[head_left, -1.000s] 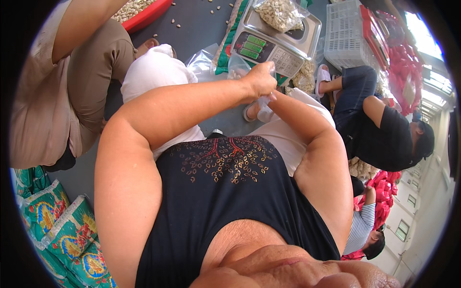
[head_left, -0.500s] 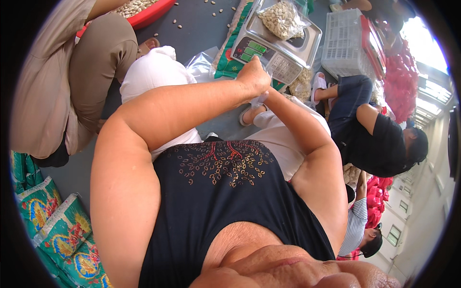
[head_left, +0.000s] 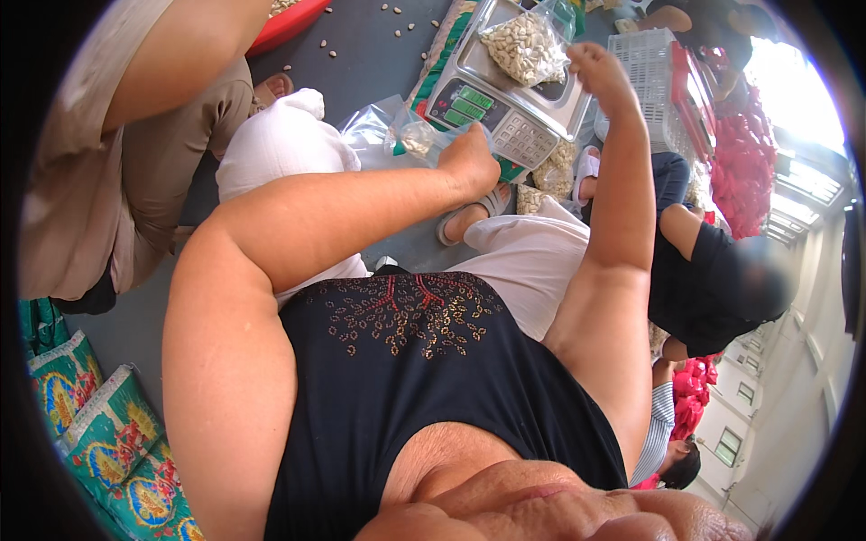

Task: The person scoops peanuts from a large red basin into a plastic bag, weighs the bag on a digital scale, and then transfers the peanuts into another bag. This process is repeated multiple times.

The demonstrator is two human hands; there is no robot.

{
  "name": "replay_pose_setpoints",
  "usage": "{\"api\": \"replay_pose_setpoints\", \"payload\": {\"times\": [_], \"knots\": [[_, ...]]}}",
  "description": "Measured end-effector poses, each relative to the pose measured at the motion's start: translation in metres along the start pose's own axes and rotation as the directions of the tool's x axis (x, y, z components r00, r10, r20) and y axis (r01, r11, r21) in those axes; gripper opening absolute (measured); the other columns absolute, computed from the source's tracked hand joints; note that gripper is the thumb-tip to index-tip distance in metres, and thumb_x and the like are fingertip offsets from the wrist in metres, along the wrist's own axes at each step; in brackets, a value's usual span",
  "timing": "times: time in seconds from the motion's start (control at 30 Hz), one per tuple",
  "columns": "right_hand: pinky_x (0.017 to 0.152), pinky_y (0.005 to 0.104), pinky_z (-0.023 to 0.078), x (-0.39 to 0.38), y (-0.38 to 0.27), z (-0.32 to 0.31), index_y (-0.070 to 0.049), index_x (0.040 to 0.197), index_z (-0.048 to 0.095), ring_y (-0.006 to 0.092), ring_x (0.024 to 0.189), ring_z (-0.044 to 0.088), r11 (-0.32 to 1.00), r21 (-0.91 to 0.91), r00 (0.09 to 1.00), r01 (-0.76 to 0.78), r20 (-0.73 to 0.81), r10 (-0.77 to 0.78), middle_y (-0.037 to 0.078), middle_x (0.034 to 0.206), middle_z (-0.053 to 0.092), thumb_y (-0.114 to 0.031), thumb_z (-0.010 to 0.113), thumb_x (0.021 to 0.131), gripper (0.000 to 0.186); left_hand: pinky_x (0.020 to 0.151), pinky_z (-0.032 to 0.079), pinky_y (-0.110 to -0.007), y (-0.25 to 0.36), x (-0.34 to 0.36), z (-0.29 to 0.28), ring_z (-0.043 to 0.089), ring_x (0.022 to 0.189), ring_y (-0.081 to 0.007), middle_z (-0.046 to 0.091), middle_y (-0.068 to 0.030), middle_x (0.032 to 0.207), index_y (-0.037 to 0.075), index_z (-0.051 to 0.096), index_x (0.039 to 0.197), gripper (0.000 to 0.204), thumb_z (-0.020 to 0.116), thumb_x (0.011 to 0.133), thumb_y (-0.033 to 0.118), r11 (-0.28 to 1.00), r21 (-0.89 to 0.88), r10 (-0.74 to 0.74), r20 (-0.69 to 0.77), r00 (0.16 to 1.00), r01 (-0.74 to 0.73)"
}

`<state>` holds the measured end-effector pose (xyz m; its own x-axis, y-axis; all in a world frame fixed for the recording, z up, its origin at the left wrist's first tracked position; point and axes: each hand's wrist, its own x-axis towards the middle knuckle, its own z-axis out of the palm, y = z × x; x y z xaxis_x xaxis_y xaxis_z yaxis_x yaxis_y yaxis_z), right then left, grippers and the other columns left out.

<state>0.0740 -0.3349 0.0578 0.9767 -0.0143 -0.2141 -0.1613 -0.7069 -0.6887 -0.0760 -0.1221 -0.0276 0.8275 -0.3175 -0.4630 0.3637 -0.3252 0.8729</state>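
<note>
My left hand is closed in front of the scale, gripping the edge of a clear plastic bag with a few pale nuts inside. My right hand is raised at the scale's right side, its fingers bent and a little apart. Its fingertips are beside a filled clear bag of pale nuts; whether they touch it I cannot tell. That bag rests on the metal pan of the digital scale, whose green displays are lit.
A red basin stands at the far left, with loose nuts on the floor near it. White plastic crates are to the right. Green printed sacks lie at the near left. People sit close on both sides.
My right hand has parted from my left and reached right and forward to the bag on the scale. My left hand is slightly lower, with the small bag now visible beside it.
</note>
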Motion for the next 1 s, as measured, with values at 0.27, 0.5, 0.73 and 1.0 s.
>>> {"api": "replay_pose_setpoints", "payload": {"times": [0.27,0.5,0.73,1.0], "knots": [[0.055,0.0276,0.044,0.152,0.054,-0.006,-0.005,0.1,0.067,0.0113,0.059,0.055,0.78,-0.6,0.952,0.177,-0.095,-0.29,0.004,0.073,0.065,-0.024,0.066,0.083,0.026,0.09,0.048,-0.041,0.006,0.001,-0.003,0.06,0.106,-0.0384,0.062,-0.0255,0.112,-0.007,0.045,0.123,0.051,0.06,0.077,0.008,0.996,0.062,-0.072,0.026,0.997,0.07],[0.068,0.0351,0.051,0.179,0.069,0.005,-0.007,0.096,0.071,0.0231,0.073,0.067,0.784,-0.605,0.99,0.14,0.097,-0.102,0.012,0.079,0.069,-0.021,0.06,0.079,0.024,0.089,0.049,-0.039,0.002,0.004,0.001,0.061,0.106,-0.037,0.061,-0.0259,0.113,-0.01,0.043,0.125,0.056,0.062,0.075,0.007,0.992,0.114,-0.064,0.068,0.996,0.056],[0.076,0.0312,0.05,0.194,0.088,-0.009,-0.006,0.097,0.071,0.0204,0.08,0.068,0.764,-0.599,0.965,0.24,0.063,-0.254,0.01,0.082,0.071,-0.017,0.059,0.077,0.026,0.078,0.051,-0.043,0.009,-0.011,-0.007,0.065,0.09,-0.0395,0.062,-0.0297,0.105,-0.01,0.046,0.118,0.039,0.045,0.079,-0.002,0.983,0.184,-0.042,0.128,0.991,0.018],[0.062,0.0396,0.049,0.182,0.076,0.0,-0.002,0.08,0.071,0.0285,0.06,0.062,0.776,-0.585,0.949,0.237,-0.032,-0.313,0.018,0.067,0.064,-0.022,0.067,0.069,0.022,0.083,0.049,-0.044,0.011,-0.016,-0.01,0.063,0.094,-0.0416,0.061,-0.0309,0.104,-0.008,0.048,0.112,0.033,0.046,0.079,0.0,0.981,0.192,-0.055,0.181,0.982,0.02]]}}
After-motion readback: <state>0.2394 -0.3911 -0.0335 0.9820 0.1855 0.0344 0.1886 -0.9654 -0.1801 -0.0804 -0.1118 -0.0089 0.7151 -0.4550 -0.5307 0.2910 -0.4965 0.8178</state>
